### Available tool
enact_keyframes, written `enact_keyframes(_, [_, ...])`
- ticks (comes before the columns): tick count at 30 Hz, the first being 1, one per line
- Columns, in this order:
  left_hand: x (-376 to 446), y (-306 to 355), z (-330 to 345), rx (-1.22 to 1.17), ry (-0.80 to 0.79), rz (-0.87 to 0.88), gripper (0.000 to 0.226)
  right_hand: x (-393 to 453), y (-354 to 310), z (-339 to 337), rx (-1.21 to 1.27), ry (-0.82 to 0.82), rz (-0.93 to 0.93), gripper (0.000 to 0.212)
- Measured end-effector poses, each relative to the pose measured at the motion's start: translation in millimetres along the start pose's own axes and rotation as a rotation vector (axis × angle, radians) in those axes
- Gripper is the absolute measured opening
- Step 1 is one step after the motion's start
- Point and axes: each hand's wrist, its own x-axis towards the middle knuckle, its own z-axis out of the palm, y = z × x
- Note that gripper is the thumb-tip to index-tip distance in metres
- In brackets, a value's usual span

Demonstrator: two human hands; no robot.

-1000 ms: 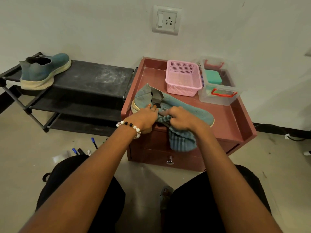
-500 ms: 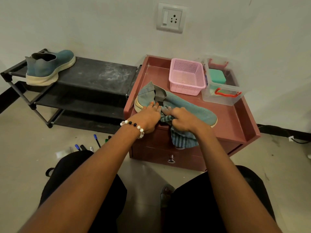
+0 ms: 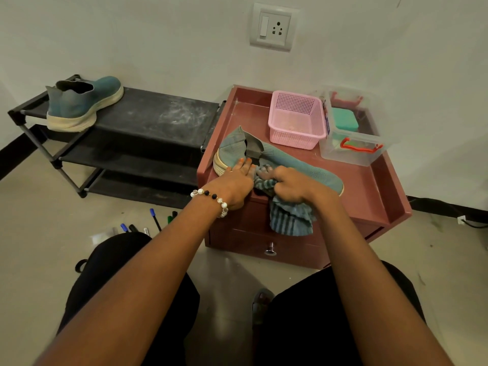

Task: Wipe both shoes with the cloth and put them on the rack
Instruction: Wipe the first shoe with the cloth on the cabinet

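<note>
Right hand (image 3: 291,184) grips striped cloth (image 3: 289,216); left hand (image 3: 235,184) presses flat on teal knit shoe (image 3: 295,161).

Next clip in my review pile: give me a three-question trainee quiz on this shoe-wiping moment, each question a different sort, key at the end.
1. True or false: one shoe already stands on the top shelf of the rack.
2. Which hand grips the striped cloth? A) left hand B) right hand C) neither
3. Fill in: the shoe on the cabinet lies just in front of the pink ____.

Key:
1. True.
2. B: the right hand grips the cloth against that shoe, while the left hand rests on its heel end.
3. Basket, which sits on the red cabinet next to a clear box.
</note>
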Motion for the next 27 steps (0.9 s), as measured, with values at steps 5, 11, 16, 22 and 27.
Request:
enact_keyframes(5, [-3,1,3,-0.037,-0.012,-0.014,0.091,-29,17,-25,0.142,-0.080,0.053,0.039])
enact_keyframes(11, [-2,0,8,0.004,0.012,-0.026,0.095,-53,47,-37,0.424,0.858,0.255,0.041])
enact_keyframes(16, [-5,7,10,0.061,0.078,-0.051,0.088,-41,22,-23,0.281,1.063,0.157,0.047])
enact_keyframes(22, [-6,6,8,0.020,0.070,-0.040,0.080,-7,-4,27,-0.287,0.341,0.016,0.038])
enact_keyframes(27, [-5,10,5,0.011,0.038,-0.059,0.082,-9,9,23,-0.308,0.175,0.033,0.036])
